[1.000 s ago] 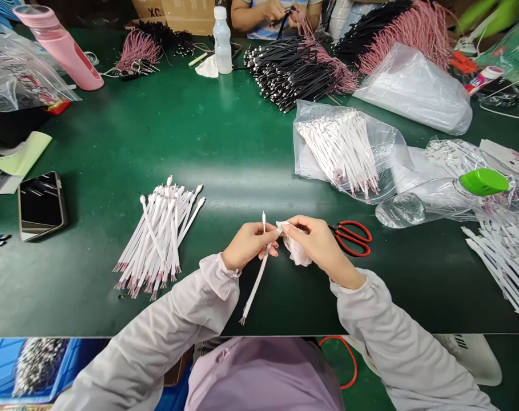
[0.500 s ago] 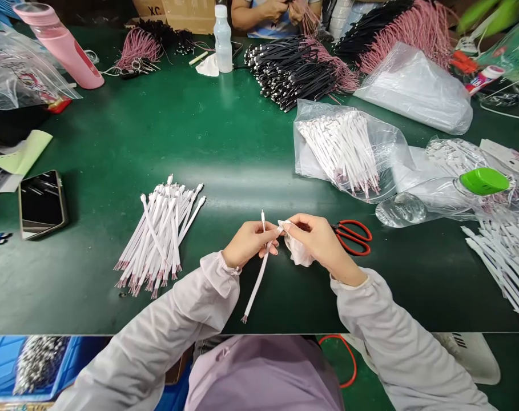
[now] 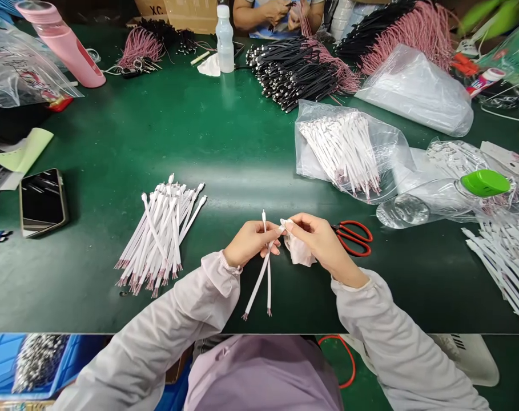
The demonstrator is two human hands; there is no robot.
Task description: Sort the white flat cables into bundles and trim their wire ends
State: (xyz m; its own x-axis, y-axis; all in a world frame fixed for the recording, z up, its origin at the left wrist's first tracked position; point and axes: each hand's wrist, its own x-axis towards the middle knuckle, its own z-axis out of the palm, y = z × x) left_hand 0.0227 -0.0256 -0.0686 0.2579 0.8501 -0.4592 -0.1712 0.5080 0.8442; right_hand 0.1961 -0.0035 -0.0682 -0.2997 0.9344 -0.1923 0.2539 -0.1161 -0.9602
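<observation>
My left hand [image 3: 251, 241] is closed on short white cables [image 3: 257, 287]. Two tails with stripped pinkish wire ends hang below it, and one plug tip points up between the fingers. My right hand [image 3: 314, 231] pinches a crumpled white cloth [image 3: 302, 254] against a small white end by the left fingertips; the exact contact is hidden by the fingers. To the left lies a pile of similar white cables [image 3: 159, 234], plugs facing away from me. Just beyond my right hand rest red-handled scissors [image 3: 354, 237], their blades partly hidden.
Bagged white cables [image 3: 340, 148], a green-capped bottle [image 3: 417, 206] and loose white cables [image 3: 501, 262] are on the right. Black cables [image 3: 291, 71] lie farther back, before another person's hands [image 3: 280, 14]. A phone [image 3: 43, 202] and pink bottle [image 3: 66, 48] are left.
A second cable tail now hangs straight down below my left hand, beside the slanted one. The cloth has shifted slightly; both hands stay nearly in place.
</observation>
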